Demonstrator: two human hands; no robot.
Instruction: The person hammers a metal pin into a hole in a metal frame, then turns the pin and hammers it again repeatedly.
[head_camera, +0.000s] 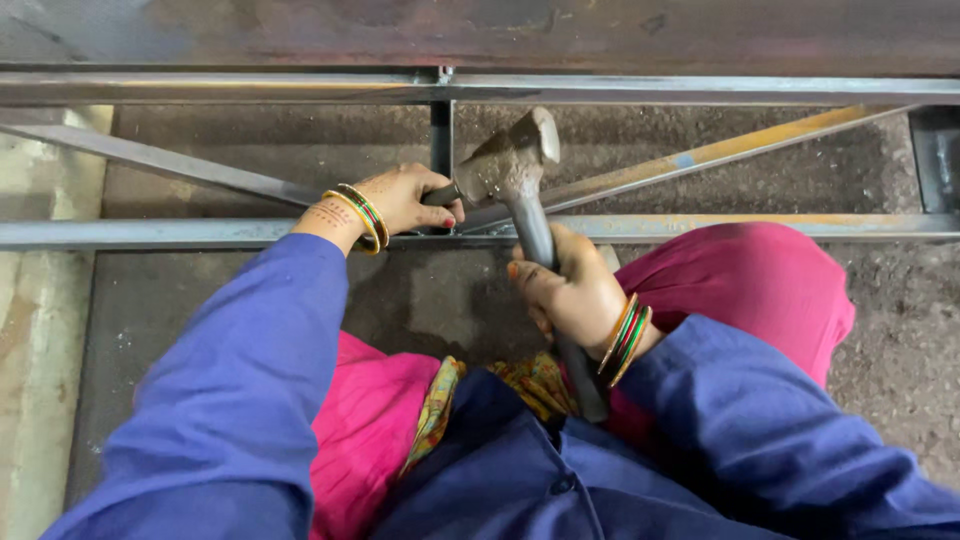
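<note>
At the left, the left hand (400, 200) lay on the near rail of the steel frame (150, 233), fingers closed around a short dark tool (441, 195) set at the joint where 1 upright and 2 diagonal braces met. Just right of it the hammer (510, 160) hung with its head above that tool's end, seemingly not touching. The right hand (570, 295) gripped the handle tightly at mid-length. The step in hand looked like striking the held tool at the joint. A blow from there would call for a square landing, clear of the left fingers.
</note>
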